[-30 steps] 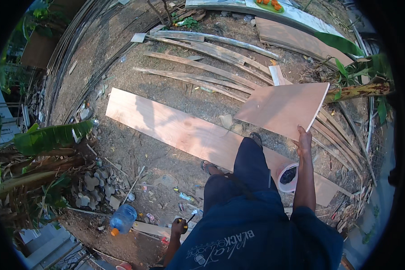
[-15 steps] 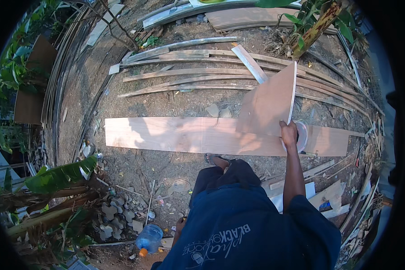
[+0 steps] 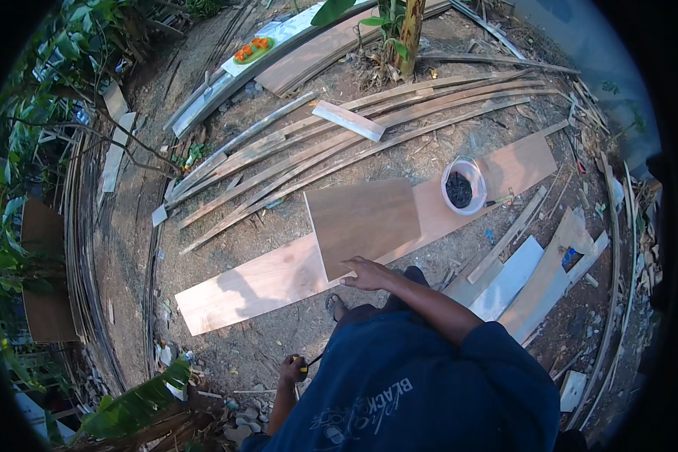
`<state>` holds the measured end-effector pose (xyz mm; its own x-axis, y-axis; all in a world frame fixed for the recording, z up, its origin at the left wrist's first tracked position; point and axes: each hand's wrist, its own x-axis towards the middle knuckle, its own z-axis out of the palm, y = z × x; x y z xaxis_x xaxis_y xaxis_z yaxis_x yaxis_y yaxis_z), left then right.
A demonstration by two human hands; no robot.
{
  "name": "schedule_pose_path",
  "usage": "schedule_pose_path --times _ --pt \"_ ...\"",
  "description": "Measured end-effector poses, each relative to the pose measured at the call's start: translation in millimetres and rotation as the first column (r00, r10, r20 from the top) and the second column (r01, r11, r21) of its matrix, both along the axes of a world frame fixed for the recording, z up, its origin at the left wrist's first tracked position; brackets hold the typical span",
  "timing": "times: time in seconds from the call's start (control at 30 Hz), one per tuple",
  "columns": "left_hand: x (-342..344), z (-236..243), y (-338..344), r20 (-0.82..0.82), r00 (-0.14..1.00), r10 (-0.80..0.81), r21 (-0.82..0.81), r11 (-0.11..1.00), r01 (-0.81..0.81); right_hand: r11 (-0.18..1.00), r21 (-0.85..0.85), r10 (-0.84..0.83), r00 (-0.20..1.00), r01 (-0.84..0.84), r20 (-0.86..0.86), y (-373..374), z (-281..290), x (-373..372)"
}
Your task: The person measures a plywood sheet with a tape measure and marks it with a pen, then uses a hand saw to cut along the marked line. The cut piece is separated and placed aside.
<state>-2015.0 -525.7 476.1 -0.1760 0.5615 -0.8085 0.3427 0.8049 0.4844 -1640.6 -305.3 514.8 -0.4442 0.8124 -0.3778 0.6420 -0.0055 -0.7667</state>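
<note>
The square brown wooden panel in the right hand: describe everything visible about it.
The square brown wooden panel looks like thin, flat plywood with a smooth, evenly brown face and faint grain. Its edges are straight and its corners clean. It sits slightly rotated over the long pale wooden plank that lies on the dirt ground, and covers the plank's middle. The right hand grips its near edge, fingers on top. A white plastic bucket with dark contents stands on the plank just right of the panel, apart from it.
</note>
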Motion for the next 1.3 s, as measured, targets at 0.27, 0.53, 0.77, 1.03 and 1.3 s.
schedule_pose_path --times 0.27,0.53,0.77,1.03,1.3 --pt "-83.6 -8.2 63.6 0.186 0.964 0.189 0.188 0.956 -0.224 0.859 -0.430 -0.226 0.959 0.279 0.172 -98.9 -42.9 50.1" --pt "-125.4 -74.3 5.3 0.036 0.993 -0.110 -0.231 0.966 0.115 0.082 -0.481 -0.823 0.331 0.873 0.461 -232.5 -44.6 134.2" --pt "-109.5 -67.5 7.6 0.156 0.979 -0.129 -0.255 0.953 0.166 0.555 -0.365 -0.659 0.663 0.748 0.356 -218.8 1.4 46.2" --pt "-71.9 -76.1 106.8 0.292 0.949 -0.119 -0.037 0.990 0.136 0.707 -0.491 -0.514 0.846 0.509 0.138 -187.3 65.1 35.0" --pt "-67.1 -79.7 146.6 0.125 0.964 -0.237 -0.137 0.958 0.253 0.649 -0.435 -0.599 0.772 0.624 0.214 -194.6 40.1 47.1"
